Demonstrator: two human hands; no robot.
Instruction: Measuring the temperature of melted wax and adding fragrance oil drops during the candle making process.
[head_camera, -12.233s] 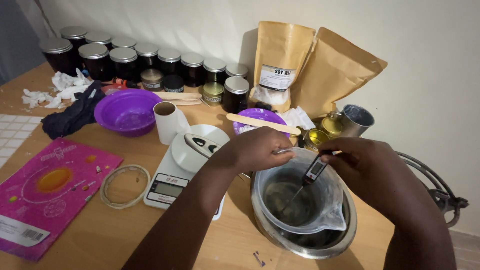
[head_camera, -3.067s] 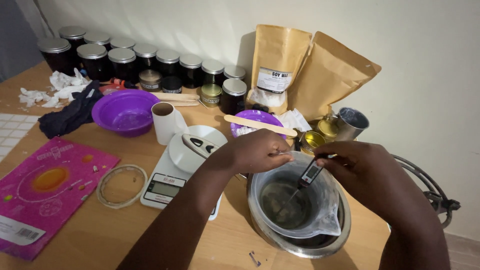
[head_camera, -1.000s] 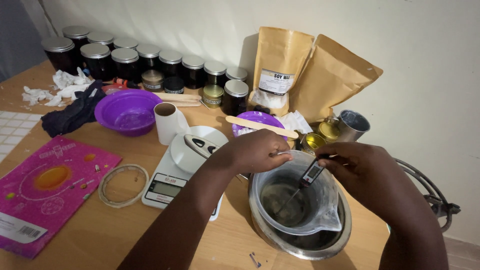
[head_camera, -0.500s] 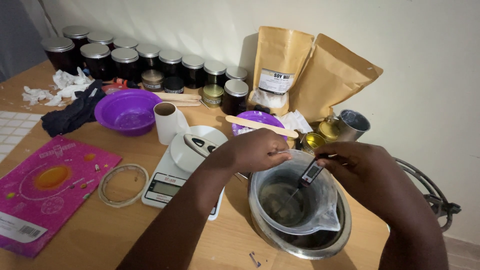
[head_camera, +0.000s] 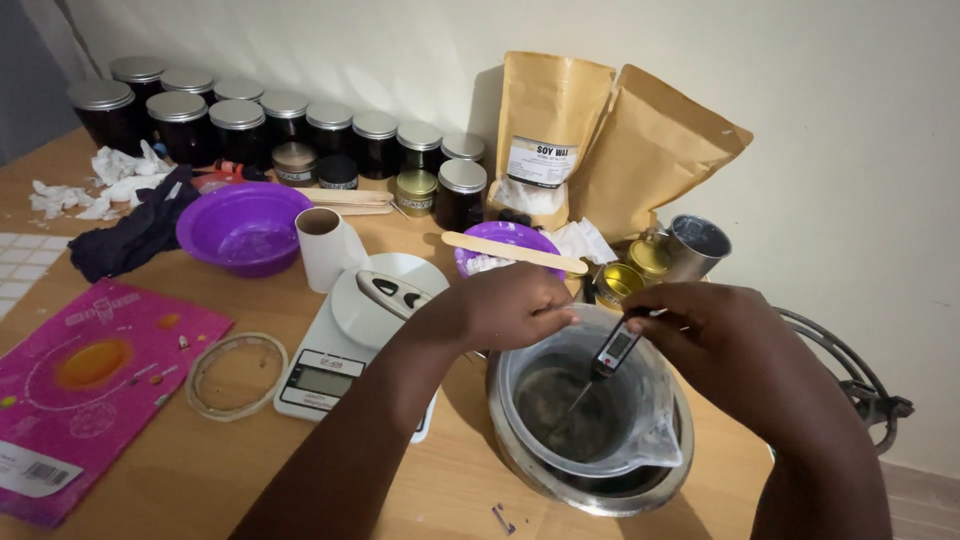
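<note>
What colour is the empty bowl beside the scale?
Purple bowl, clearest in the head view.

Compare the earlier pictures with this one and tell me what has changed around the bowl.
Almost nothing. The right hand still pinches the probe thermometer with its tip down in the clear jug inside the steel bowl; its tilt has shifted only slightly. The left hand stays on the jug's rim. The scale, purple bowl and jars have not moved.

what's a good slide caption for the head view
Right hand dips a probe thermometer into a clear jug set in a metal bowl, left hand steadying the rim.
</note>
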